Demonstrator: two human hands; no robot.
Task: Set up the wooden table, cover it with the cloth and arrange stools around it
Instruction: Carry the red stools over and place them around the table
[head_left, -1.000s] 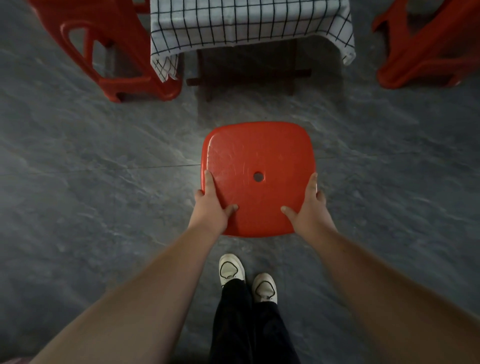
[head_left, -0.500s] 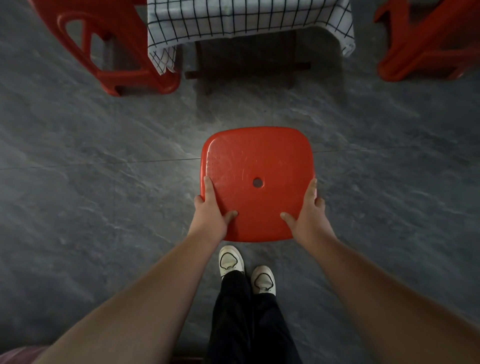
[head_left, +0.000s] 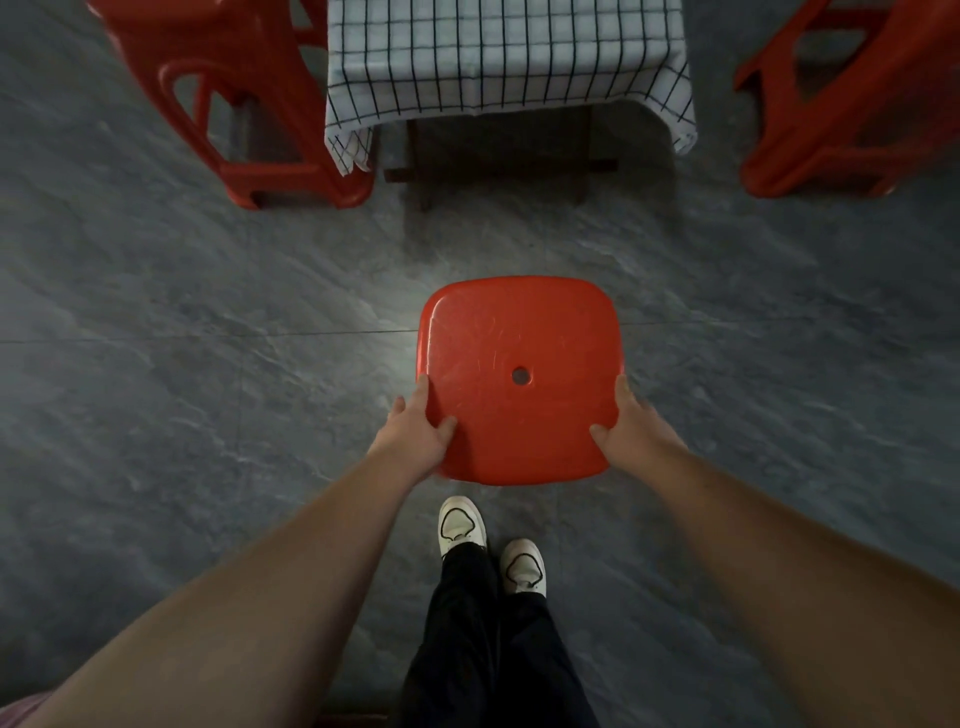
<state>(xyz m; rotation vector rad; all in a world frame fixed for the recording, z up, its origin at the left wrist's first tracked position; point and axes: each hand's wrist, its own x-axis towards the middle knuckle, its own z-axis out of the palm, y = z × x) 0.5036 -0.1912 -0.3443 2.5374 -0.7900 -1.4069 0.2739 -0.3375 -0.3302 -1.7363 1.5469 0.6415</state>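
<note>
Both hands clasp the red stool (head_left: 519, 379) by its seat: the left hand (head_left: 415, 434) on the near left edge, the right hand (head_left: 631, 434) on the near right edge, thumbs on top. The stool sits on the floor (head_left: 208, 364) before the cloth-covered counter (head_left: 504, 57), apart from it.

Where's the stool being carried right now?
Head view, centre: the red stool is held by both hands, short of the cloth-covered table.

Your left hand (head_left: 415, 436) and right hand (head_left: 631, 431) grip the red square plastic stool (head_left: 519, 358), apparently just above the grey stone floor (head_left: 208, 322), before the checked-cloth-covered table (head_left: 498, 57).
</note>
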